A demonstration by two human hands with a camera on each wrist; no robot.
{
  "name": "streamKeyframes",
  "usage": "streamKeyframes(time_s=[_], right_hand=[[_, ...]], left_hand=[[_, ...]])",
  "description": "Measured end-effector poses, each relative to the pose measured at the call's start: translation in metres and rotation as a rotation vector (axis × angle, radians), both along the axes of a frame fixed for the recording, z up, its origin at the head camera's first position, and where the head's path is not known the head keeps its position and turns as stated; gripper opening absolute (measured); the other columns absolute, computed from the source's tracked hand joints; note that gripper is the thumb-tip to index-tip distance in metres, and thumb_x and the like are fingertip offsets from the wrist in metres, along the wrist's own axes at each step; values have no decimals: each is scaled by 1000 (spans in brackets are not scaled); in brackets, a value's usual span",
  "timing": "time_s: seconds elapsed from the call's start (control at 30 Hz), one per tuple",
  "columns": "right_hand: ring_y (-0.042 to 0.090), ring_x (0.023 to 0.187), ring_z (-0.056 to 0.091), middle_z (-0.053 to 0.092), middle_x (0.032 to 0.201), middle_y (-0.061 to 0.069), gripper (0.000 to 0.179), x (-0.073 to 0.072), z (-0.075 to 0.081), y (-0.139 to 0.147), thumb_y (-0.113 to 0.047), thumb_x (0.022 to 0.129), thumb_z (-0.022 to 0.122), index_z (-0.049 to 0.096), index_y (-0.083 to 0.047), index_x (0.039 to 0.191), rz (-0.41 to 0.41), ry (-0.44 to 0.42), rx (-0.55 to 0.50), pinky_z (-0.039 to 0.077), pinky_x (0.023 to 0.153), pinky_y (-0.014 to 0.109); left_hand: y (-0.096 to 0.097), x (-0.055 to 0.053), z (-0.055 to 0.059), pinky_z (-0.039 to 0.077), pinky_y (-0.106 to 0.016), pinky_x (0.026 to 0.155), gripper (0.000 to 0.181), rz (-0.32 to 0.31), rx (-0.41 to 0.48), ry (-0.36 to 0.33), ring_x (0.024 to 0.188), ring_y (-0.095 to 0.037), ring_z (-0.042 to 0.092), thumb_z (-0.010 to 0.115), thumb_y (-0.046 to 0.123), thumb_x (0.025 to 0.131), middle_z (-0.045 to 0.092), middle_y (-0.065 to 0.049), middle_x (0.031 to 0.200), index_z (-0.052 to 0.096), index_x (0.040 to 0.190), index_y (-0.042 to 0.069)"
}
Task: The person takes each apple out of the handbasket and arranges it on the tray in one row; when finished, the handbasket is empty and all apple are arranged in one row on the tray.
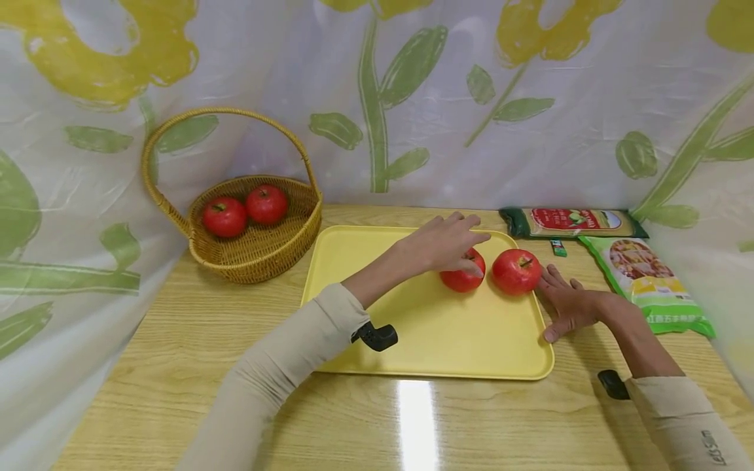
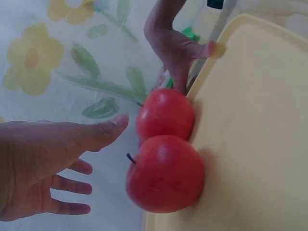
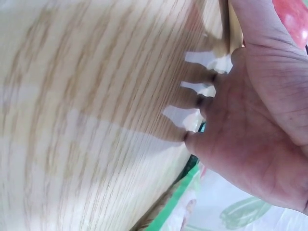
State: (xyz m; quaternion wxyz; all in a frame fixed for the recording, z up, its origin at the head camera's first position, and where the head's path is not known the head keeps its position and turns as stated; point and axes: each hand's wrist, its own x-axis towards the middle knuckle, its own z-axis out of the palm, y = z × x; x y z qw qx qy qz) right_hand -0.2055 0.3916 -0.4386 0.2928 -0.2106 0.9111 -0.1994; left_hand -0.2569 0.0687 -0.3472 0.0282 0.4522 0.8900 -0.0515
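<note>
Two red apples lie side by side on the right half of the yellow tray [image 1: 424,333]: a left apple [image 1: 456,281] and a right apple [image 1: 516,272]. My left hand [image 1: 444,243] is over the left apple and partly covers it in the head view. In the left wrist view the thumb and fingers of this hand [image 2: 43,166] are spread, with a gap to the apple [image 2: 166,174]. At the tray's right edge my right hand [image 1: 568,304] has its thumb at the rim and its fingers extended beside the right apple. The right wrist view shows those fingertips [image 3: 206,107] close over the wooden table.
A wicker basket [image 1: 259,258] with a tall handle and two apples inside stands at the back left. Behind my right hand lie a long green-ended packet [image 1: 574,223], a small green sachet [image 1: 558,248] and a white-and-green bag [image 1: 648,281]. A flowered curtain [image 1: 412,163] hangs behind the table.
</note>
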Motion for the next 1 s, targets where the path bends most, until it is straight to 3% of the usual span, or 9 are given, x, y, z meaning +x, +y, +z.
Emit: streamKeyframes(time_s=[0.17, 0.37, 0.5, 0.6, 0.83, 1.0], right_hand=[[59, 153, -24, -18, 169, 34, 149, 1, 6, -5, -72, 70, 84, -6, 0, 165, -6, -9, 23, -6, 111, 88], [53, 157, -24, -17, 173, 26, 146, -12, -22, 14, -65, 69, 88, -5, -10, 168, -26, 47, 75, -6, 113, 87], [52, 157, -24, -17, 174, 24, 146, -16, -30, 21, -65, 70, 88, -6, -15, 169, -25, 59, 89, -7, 112, 87], [51, 157, -26, -18, 173, 25, 146, -13, -25, 19, -65, 71, 88, -7, -13, 168, -29, 45, 85, -6, 114, 86], [58, 153, -26, -17, 169, 35, 148, 1, 5, -1, -73, 71, 83, -4, 1, 165, -10, -5, 17, -8, 111, 87], [54, 153, -31, -20, 170, 32, 146, 1, 0, 1, -69, 73, 84, -7, -5, 167, -10, 0, -6, -10, 110, 87]], left_hand=[[-6, 3, 9, 54, -49, 111, 70, 0, 6, 10, 149, -34, 45, 61, 59, 100, 38, -10, 167, 45, 160, 25], [-19, 5, 17, 49, -52, 116, 67, 15, 59, 2, 151, -35, 43, 61, 55, 101, 35, -11, 168, 45, 160, 26], [-28, 5, 23, 50, -51, 115, 67, 24, 72, 12, 150, -34, 43, 61, 55, 101, 36, -10, 167, 45, 159, 26], [-33, 6, 29, 51, -50, 113, 66, 32, 79, 18, 150, -33, 44, 61, 55, 101, 36, -10, 167, 46, 159, 27], [-45, 8, 44, 52, -51, 112, 66, 21, 111, 57, 149, -34, 44, 62, 53, 102, 36, -12, 167, 46, 159, 26], [-57, 9, 54, 48, -53, 115, 65, 34, 132, 59, 151, -35, 42, 61, 52, 102, 34, -12, 168, 45, 159, 26]])
